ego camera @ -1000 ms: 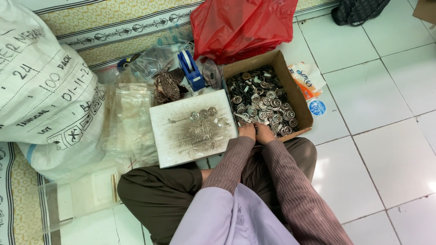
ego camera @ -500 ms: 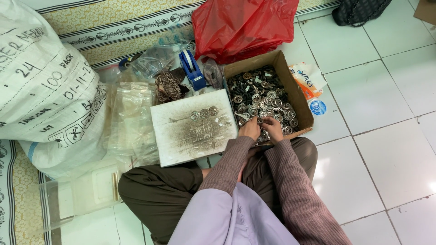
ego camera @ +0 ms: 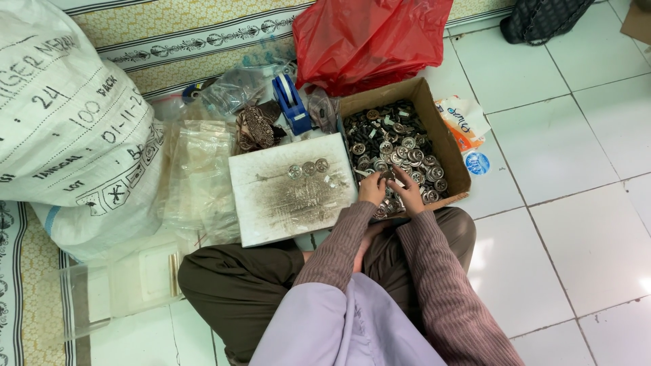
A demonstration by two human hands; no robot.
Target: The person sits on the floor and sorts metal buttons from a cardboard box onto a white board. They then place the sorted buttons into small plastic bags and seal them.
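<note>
I sit cross-legged on a tiled floor. Both hands reach into an open cardboard box (ego camera: 444, 146) full of several small round silver metal pieces (ego camera: 400, 146). My left hand (ego camera: 372, 188) and my right hand (ego camera: 407, 193) meet at the box's near edge, fingers pinching one round metal piece (ego camera: 387, 175) between them. To the left lies a white, soot-stained board (ego camera: 271, 203) with three round metal pieces (ego camera: 308, 168) in a row near its top.
A big white printed sack (ego camera: 68, 129) stands at left, clear plastic bags (ego camera: 203, 173) beside it. A blue tape dispenser (ego camera: 290, 102), a red plastic bag (ego camera: 369, 41), a white-orange packet (ego camera: 464, 122) and a clear plastic box (ego camera: 115, 285) surround me.
My hands have come together over the box's near edge and now pinch one metal piece between them; earlier they rested apart among the pieces.
</note>
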